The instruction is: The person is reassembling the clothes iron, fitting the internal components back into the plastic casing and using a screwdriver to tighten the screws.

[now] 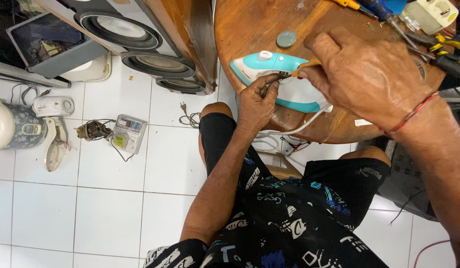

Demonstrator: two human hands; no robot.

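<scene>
A white and turquoise clothes iron (pixel 274 67) lies on its side on a round wooden table (pixel 250 25). My left hand (pixel 257 101) pinches the iron's edge near its handle opening. My right hand (pixel 364 74) grips a screwdriver with an orange handle (pixel 305 65), its tip at the iron's body beside my left fingers. A red string sits around my right wrist. The iron's white cord hangs off the table edge.
A round grey cap (pixel 286 38) lies on the table. Screwdrivers and pliers (pixel 438 49) lie at the far right. On the tiled floor stand speakers (pixel 140 44), a rice cooker (pixel 14 126), a small meter box (pixel 128 133) and loose wires.
</scene>
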